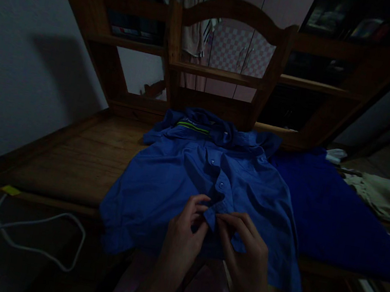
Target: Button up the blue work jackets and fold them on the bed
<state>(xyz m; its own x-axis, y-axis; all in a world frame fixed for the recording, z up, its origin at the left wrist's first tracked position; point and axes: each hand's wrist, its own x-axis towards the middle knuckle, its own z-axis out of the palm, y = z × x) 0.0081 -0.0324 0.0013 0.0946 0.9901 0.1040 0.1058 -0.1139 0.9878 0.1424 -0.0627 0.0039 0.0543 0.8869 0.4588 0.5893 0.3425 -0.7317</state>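
Observation:
A blue button-up shirt (175, 177) lies front-up on a wooden desk (78, 157), its collar toward the back and its hem hanging over the front edge. My left hand (183, 235) pinches the shirt's left front edge near the bottom of the button placket. My right hand (243, 252) pinches the opposite front edge right beside it, fingertips almost touching. Two fastened buttons (221, 184) show above my fingers. The room is very dim.
A darker blue cloth (331, 222) lies to the right of the shirt, with a pale garment (387, 196) beyond it. A wooden shelf unit (225, 67) with a mirror stands at the desk's back. A white cable (36, 234) loops below the desk's left front.

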